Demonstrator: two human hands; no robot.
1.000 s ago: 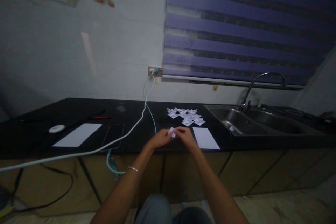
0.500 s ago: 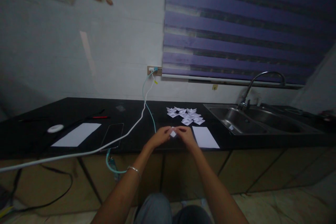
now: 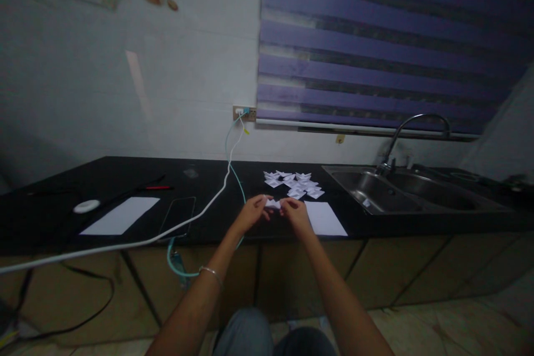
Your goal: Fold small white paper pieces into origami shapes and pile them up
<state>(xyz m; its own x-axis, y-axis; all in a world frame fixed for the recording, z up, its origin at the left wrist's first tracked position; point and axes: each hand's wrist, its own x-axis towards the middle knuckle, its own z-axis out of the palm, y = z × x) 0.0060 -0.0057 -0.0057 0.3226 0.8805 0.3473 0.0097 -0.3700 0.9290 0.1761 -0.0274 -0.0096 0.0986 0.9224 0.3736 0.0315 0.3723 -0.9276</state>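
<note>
A small folded piece of white paper is held up over the front of the dark counter, stretched between both hands. My left hand pinches its left end, thumb on top and the other fingers loosely curled below. At the right end, my right hand grips it between thumb and fingers. Just behind lies a cluster of pointed folded white paper pieces. A stack of plain white paper rests right beside my right hand.
Left on the counter are a phone, a white sheet, a white round object and a red pen-like item. A white cable crosses from the socket. A double sink is at right.
The folded paper has gone from an upright pointed shape to a wider, flatter one. My hands have turned slightly, and the left fingers have loosened below it.
</note>
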